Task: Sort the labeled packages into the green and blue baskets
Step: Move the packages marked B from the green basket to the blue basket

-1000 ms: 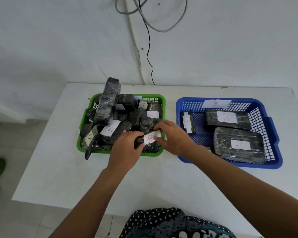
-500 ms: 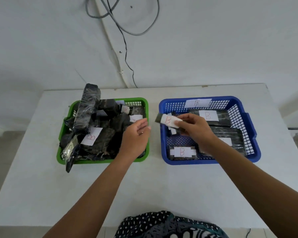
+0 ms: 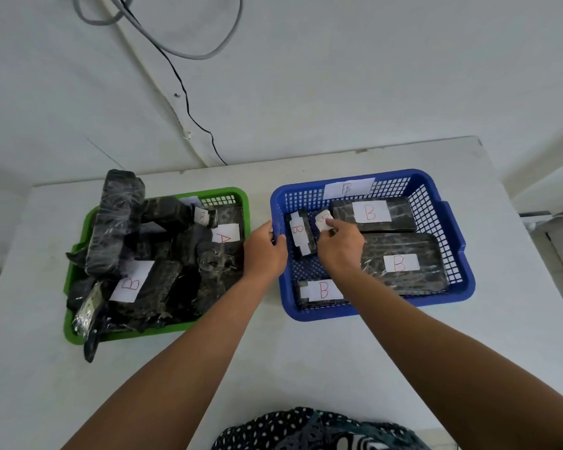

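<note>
The green basket [image 3: 229,192] on the left is heaped with several black wrapped packages; one label reads B [image 3: 131,282], another A [image 3: 225,234]. To its right, the blue basket [image 3: 453,222] carries a B tag [image 3: 346,187] on its far wall and holds several B packages, among them a large one [image 3: 400,264] and a narrow one [image 3: 301,236]. My right hand [image 3: 340,246] is inside the blue basket and pinches a small B package [image 3: 322,220] beside the narrow one. My left hand [image 3: 264,253] curls its fingers over the blue basket's left rim.
Both baskets stand on a white table [image 3: 306,358] pushed against a white wall. Grey and black cables [image 3: 189,105] hang down the wall behind the green basket. A long package [image 3: 117,222] leans upright at the green basket's far left.
My right hand has carried the small B package from the green basket's front into the blue basket and lowered it. My left hand has moved right from the green basket onto the blue rim.
</note>
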A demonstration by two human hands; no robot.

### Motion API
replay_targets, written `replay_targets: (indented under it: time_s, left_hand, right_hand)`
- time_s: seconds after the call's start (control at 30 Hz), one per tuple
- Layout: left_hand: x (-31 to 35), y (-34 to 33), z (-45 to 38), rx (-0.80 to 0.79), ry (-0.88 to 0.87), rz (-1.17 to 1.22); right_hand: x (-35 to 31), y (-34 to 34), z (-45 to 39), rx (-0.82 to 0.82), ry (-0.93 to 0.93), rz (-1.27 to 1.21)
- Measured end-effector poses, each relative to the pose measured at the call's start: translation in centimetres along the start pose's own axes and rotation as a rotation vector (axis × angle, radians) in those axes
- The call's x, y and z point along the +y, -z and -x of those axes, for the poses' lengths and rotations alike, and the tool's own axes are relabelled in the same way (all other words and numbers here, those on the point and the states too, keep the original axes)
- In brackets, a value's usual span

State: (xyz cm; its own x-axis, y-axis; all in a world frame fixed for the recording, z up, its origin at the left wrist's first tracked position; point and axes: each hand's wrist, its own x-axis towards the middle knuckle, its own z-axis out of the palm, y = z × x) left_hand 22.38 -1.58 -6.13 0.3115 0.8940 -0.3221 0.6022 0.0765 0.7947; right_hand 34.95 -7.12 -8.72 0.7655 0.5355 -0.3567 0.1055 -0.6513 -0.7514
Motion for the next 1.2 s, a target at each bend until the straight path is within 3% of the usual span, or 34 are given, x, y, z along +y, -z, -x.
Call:
replay_targets:
  time_s: [0.23,0.37,0.5,0.73,0.9,1.1,1.2]
  left_hand:
    - [-0.7,0.1,0.0,-0.034,-0.039,0.039]
    - [-0.6,-0.2,-0.1,-0.011,-0.052,-0.005]
    - [-0.4,-0.3,-0.1,0.036,-0.024,-0.063]
    - [0.1,0.1,-0.2,0.061,0.017,-0.06]
    - [1.1,1.8,-0.1,0.036,0.03,-0.05]
    - [0.7,10.1,-0.7,0.219,-0.188,-0.18]
    - [-1.2,14.6,-0.9,0.277,-0.284,-0.366]
  right_hand:
    - [0.8,-0.8,-0.3,-0.141,0.191,0.353]
    - [1.5,-0.8,-0.3,-0.145,0.269,0.614]
    - [1.8,-1.2,-0.3,-0.168,0.317,0.723]
    - [1.6,-1.6,-0.3,-0.218,0.336,0.762]
    - [-0.6,-0.6,0.6,-0.038,0.54,0.625]
    - [-5.3,-2.0,2.5,-0.125,0.745,0.437]
    - [-7.6,-3.9,3.9,-0.193,0.824,0.424]
